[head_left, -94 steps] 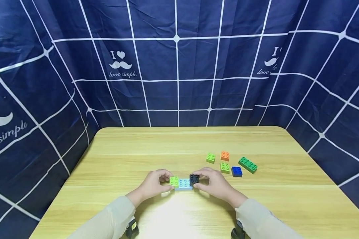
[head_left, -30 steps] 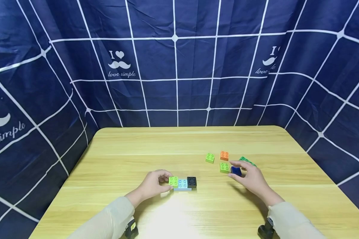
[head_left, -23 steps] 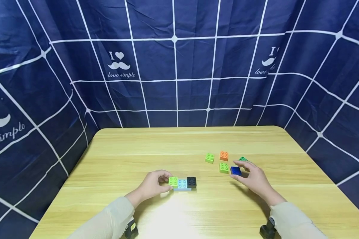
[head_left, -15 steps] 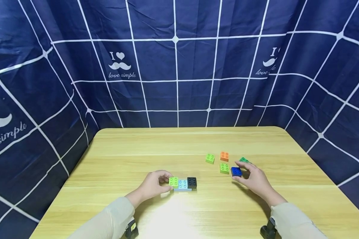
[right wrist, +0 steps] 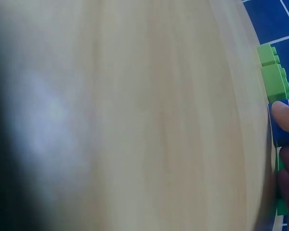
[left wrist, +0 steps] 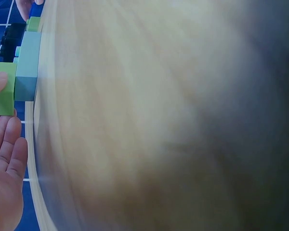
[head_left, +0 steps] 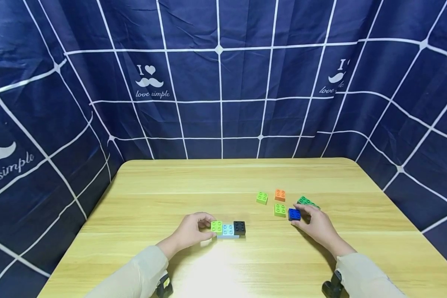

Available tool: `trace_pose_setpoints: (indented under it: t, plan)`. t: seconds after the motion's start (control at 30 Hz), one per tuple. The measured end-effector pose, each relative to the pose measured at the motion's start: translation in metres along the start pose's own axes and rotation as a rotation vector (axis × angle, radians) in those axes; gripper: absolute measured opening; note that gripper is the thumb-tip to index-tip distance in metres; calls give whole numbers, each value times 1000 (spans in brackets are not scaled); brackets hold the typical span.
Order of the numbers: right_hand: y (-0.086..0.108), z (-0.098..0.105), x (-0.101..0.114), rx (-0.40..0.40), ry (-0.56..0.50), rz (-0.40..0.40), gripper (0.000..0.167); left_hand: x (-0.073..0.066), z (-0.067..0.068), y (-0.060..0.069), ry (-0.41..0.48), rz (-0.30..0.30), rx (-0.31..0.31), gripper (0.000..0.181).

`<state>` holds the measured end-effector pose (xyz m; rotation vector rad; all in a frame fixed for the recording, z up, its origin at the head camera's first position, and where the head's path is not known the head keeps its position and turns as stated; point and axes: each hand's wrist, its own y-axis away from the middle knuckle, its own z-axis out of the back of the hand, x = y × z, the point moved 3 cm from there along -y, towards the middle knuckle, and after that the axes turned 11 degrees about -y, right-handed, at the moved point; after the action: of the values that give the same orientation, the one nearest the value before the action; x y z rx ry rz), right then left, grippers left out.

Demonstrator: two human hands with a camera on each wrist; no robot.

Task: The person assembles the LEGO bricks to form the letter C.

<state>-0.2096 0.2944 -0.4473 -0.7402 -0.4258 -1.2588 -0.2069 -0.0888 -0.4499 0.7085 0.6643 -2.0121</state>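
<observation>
My left hand (head_left: 195, 230) pinches a lime green brick (head_left: 216, 226) between thumb and fingers. This brick sits on the left end of a light blue brick (head_left: 228, 230). A black brick (head_left: 239, 227) sits on the right end of the same brick and sticks out past it. Further right, my right hand (head_left: 316, 224) has its thumb and fingers around a dark blue brick (head_left: 294, 214) on the table. In the right wrist view the thumb lies against the side of the dark blue brick (right wrist: 281, 129).
Left of the dark blue brick lies a lime brick (head_left: 279, 210). Behind are another lime brick (head_left: 262, 198) and an orange brick (head_left: 280, 195). A longer green brick (head_left: 306, 201) is partly hidden behind my right hand. A dark blue curtain (head_left: 242, 116) borders the wooden table (head_left: 164, 178).
My right hand has let go of the black brick, moved right and taken hold of the dark blue brick. My left hand has stayed on the lime brick.
</observation>
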Motion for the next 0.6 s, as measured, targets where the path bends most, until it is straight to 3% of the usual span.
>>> trace_pose_setpoints:
  t: [0.33, 0.6]
  plan:
    - [0, -2, -2, 13, 6, -40, 45, 1, 0, 0, 2, -1, -4, 29]
    - [-3, 5, 9, -31, -31, -22, 44, -1, 1, 0, 2, 2, 0, 29]
